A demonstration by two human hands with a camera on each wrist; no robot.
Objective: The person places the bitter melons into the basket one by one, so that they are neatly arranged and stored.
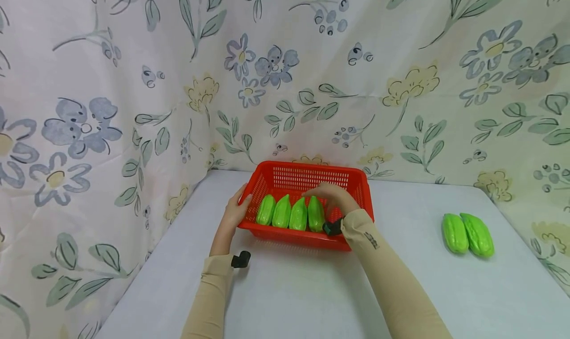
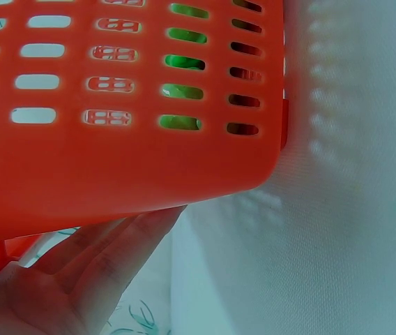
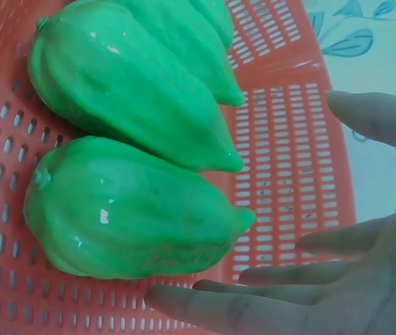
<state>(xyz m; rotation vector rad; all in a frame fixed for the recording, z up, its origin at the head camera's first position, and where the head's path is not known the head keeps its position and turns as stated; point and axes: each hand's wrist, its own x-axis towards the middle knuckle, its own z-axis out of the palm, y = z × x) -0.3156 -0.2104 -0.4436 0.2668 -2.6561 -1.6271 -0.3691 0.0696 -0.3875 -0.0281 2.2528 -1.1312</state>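
Observation:
A red perforated plastic basket [image 1: 307,236] stands toward the back of the white table. Several glossy green ribbed fruits, each with a pointed end, lie side by side in it; the one farthest right [image 1: 316,214] shows whole in the right wrist view [image 3: 128,209]. My left hand [image 1: 236,209] is at the basket's left end, thumb on the rim, with straight fingers [image 2: 128,258] against the outer wall. Inside the basket's right part reaches my right hand [image 1: 336,196]; its fingers [image 3: 233,307] are extended beside the rightmost fruit, and nothing is in its grasp.
Two more green fruits, one on the left [image 1: 455,233] and one on the right [image 1: 478,235], lie together on the table at right. A flowered cloth [image 1: 311,81] hangs behind the table and along its sides. Each wrist carries a small black device [image 1: 241,260].

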